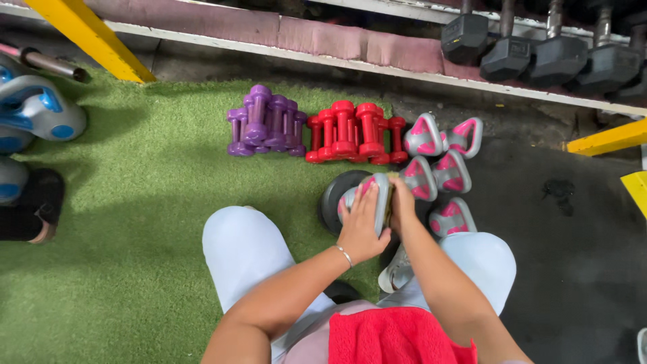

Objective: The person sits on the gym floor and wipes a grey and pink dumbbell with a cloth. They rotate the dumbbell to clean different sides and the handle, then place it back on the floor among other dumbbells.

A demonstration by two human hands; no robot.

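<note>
**On the gym floor: two hands around a grey and pink kettlebell**

Down between the person's bent knees, both forearms reach forward and meet on one grey and pink kettlebell (373, 195). It stands at the edge of the green turf (135, 222), where the turf meets a dark rubber mat (573, 243), and it partly covers a round black weight plate (331, 202) lying flat beneath or behind it.

Seen from above, the left hand (360, 226) lies spread over the near left side of the kettlebell, fingers pointing away, palm pressed to it. A thin bracelet (345, 256) circles that wrist. The right hand (402, 205) curls against the right side, touching the kettlebell; its fingers fold out of sight, so the exact grip cannot be made out.

Just beyond stand four more kettlebells (445, 158) of the same kind, then a row of red dumbbells (354, 133) and purple dumbbells (266, 121). Black hex dumbbells (539, 47) sit on a rack at the top, cut off by the frame.

A red towel (397, 337) lies in the lap, cropped at the bottom edge.
</note>
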